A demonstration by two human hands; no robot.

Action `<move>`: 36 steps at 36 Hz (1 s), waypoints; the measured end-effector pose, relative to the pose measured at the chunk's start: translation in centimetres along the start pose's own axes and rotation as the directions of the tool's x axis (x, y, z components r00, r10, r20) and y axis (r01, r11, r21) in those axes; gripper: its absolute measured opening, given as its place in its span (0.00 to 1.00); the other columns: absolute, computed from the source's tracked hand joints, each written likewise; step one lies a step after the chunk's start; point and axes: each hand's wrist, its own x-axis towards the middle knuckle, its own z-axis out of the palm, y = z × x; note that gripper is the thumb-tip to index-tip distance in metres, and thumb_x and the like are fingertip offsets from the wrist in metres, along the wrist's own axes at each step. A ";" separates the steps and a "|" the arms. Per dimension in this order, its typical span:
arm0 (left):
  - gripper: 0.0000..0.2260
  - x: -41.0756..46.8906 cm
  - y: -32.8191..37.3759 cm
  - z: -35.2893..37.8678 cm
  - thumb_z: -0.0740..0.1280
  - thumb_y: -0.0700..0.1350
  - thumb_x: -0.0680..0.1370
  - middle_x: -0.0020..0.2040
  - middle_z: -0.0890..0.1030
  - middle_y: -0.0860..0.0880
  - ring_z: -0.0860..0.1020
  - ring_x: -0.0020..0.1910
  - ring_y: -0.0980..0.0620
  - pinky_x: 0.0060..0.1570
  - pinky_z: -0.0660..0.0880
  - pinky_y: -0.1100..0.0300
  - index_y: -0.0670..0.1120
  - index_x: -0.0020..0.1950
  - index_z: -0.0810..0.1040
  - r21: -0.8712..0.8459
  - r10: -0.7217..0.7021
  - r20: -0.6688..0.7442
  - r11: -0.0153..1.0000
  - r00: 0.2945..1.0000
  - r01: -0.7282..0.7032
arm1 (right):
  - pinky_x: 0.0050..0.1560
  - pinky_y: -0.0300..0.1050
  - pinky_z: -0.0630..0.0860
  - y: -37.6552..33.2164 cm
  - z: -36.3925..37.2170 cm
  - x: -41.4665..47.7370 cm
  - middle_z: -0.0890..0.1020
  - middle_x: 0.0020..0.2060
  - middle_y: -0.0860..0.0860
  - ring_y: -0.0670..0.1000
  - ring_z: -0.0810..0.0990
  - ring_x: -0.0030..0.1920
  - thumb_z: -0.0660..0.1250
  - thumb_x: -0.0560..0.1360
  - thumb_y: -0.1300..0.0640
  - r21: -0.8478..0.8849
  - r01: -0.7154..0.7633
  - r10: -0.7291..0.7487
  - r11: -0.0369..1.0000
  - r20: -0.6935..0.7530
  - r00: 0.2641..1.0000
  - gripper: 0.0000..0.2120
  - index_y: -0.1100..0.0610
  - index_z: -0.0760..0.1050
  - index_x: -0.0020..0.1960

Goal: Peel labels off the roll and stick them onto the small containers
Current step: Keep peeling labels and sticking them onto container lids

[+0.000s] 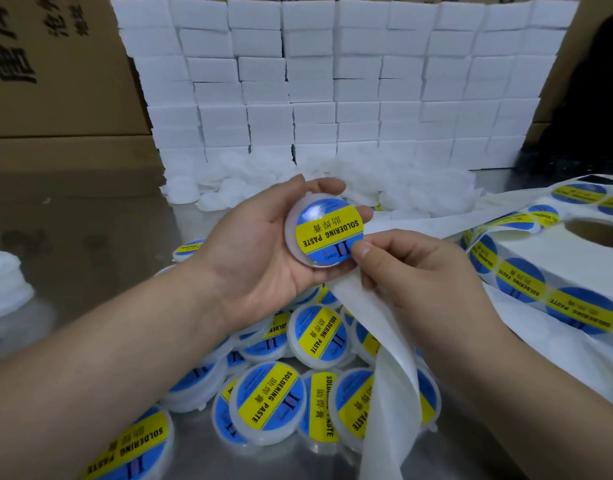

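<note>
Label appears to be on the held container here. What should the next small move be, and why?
Probably the right hand should sweep its thumb across the label to press it flat. The label already lies on the container held in the left hand, but the thumb touches only its near edge, while the fingers still grip the backing strip.

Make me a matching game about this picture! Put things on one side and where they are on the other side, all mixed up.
Things:
1. container
2. label roll
3. white boxes
4. backing strip

Places:
A. stacked up at the back
B. held in the left hand
C. lying on the table at the right
D. hanging down from the right hand

Pairs: 1-B, 2-C, 3-A, 4-D
</note>
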 end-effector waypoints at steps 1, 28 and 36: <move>0.13 -0.1 0.0 0.0 0.60 0.49 0.68 0.47 0.82 0.37 0.81 0.46 0.41 0.46 0.78 0.47 0.44 0.45 0.77 0.006 0.009 0.004 1.000 1.000 -0.009 | 0.27 0.30 0.68 0.0 0.0 0.0 0.75 0.23 0.43 0.38 0.70 0.25 0.67 0.71 0.54 -0.001 -0.005 0.005 1.000 -0.001 1.000 0.15 0.45 0.78 0.26; 0.11 -0.7 -0.9 0.7 0.64 0.39 0.67 0.48 0.84 0.44 0.82 0.49 0.45 0.43 0.80 0.55 0.47 0.47 0.76 0.165 0.116 -0.039 0.980 0.992 -0.108 | 0.26 0.29 0.68 -0.1 0.1 0.0 0.75 0.21 0.43 0.38 0.70 0.24 0.67 0.71 0.54 -0.009 -0.033 0.033 0.999 -0.013 0.999 0.14 0.45 0.79 0.27; 0.10 -1.0 -0.9 1.4 0.62 0.35 0.74 0.45 0.84 0.48 0.83 0.44 0.51 0.43 0.80 0.58 0.48 0.44 0.77 0.305 0.205 -0.067 0.936 0.977 -0.175 | 0.27 0.29 0.69 0.2 0.0 0.0 0.76 0.22 0.43 0.38 0.71 0.25 0.67 0.69 0.52 -0.023 -0.036 0.036 0.999 -0.010 0.999 0.09 0.45 0.81 0.31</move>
